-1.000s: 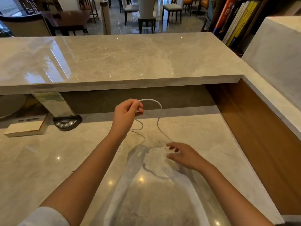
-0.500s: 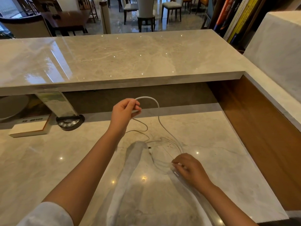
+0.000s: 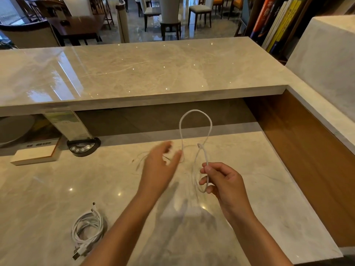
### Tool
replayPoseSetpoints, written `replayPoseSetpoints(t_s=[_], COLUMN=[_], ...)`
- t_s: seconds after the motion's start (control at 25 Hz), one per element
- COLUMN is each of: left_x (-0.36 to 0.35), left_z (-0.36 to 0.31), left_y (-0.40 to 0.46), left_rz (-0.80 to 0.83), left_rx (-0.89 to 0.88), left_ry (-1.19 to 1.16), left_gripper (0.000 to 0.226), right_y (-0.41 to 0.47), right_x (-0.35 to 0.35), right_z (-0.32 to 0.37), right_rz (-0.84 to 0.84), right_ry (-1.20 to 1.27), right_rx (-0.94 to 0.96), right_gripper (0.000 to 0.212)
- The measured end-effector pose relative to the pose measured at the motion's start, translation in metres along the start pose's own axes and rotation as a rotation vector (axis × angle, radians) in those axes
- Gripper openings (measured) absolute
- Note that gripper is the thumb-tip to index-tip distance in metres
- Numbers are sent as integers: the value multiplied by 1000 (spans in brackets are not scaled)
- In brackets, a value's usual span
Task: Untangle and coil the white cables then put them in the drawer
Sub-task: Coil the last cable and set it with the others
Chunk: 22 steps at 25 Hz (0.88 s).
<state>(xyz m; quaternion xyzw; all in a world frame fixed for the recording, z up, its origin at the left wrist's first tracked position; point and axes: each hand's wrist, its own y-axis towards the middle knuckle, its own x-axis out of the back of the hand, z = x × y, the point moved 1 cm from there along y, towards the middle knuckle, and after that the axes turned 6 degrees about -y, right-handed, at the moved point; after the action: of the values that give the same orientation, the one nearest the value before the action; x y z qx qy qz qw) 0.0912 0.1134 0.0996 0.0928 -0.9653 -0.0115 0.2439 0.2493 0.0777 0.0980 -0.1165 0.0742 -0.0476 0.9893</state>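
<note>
A thin white cable [image 3: 196, 112] arches in the air above the lower marble counter [image 3: 259, 189]. My right hand [image 3: 222, 181] pinches it between thumb and forefinger, with a small loop hanging under the fingers. My left hand [image 3: 159, 166] is blurred, fingers spread, just left of the cable's other strand, which runs by its thumb. Whether it touches the strand I cannot tell. A second white cable [image 3: 87, 229] lies coiled on the counter at the lower left, its USB plug at the front. No drawer is in view.
A raised marble ledge [image 3: 144, 73] runs across the back. Under it stand a black round button unit [image 3: 83, 146] and a flat white box [image 3: 35, 155] at the left. A wooden side panel [image 3: 307, 160] walls in the right. Books and chairs stand beyond.
My right hand has lifted off the counter with part of the cable. My left hand has let go of the arch and dropped lower. The view has tilted down, so the coiled cable shows.
</note>
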Motion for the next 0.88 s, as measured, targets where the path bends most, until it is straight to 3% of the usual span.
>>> replayPoseSetpoints(t_s=[0.12,0.28,0.4,0.48,0.56,0.64,0.88], left_x=[-9,3,18,26,33,37,42], left_z=[-16,-5,0,-2,-5,-7,28], left_y=[-30,-21,-16,-14,-12,-10,-8], left_rz=[248,253,333,431,498,517,388], left_rx=[70,229,308,309,300,290,206], left_ry=[-324,-463,-437,-403,-427,-478,-406], left_gripper=[12,24,28,31,32,31,27], right_y=[-6,-8,8,22,31,34,50], right_x=[-25,-27,-11,-9,-13,-14,5], right_z=[-3,-7,-2,3,7,9,23], right_rz=[26,89,-128,-23,166,217,-55], right_ry=[-215,-503,-806,-964,-966,-824,-668], right_rx=[42,177,474,597,534,436,373], right_gripper=[23,23,18,33,33,22,9])
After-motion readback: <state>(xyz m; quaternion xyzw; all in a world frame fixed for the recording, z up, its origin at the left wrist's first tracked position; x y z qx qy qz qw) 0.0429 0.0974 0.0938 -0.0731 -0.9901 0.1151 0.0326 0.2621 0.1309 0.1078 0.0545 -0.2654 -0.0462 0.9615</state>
